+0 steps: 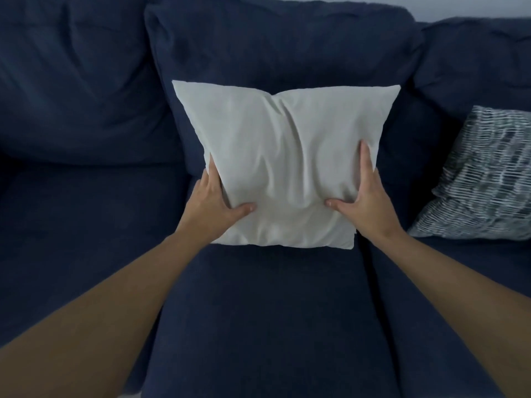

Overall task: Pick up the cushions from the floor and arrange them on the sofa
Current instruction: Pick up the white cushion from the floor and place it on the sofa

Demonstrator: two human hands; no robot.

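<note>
Placement is the step in hand: a plain off-white cushion (283,165) stands on the middle seat of the navy sofa (258,311), its back leaning against the middle backrest cushion (273,44). The left hand (214,201) grasps its lower left edge, thumb pressed across the front and fingers tucked behind. The right hand (366,201) grips the lower right edge, thumb on the front face and the visible fingers laid up along the side.

The cushion is roughly square, so it has no clear long axis. It stands nearly upright, tipped back a little, with its broad face turned toward the wearer and its bottom edge resting on the seat. A grey-and-white patterned cushion (482,179) already leans at the right end of the sofa.

The next move likely calls for letting go with both hands once the cushion sits steady, perhaps plumping it, then turning to any cushions left on the floor, which is out of view.
</note>
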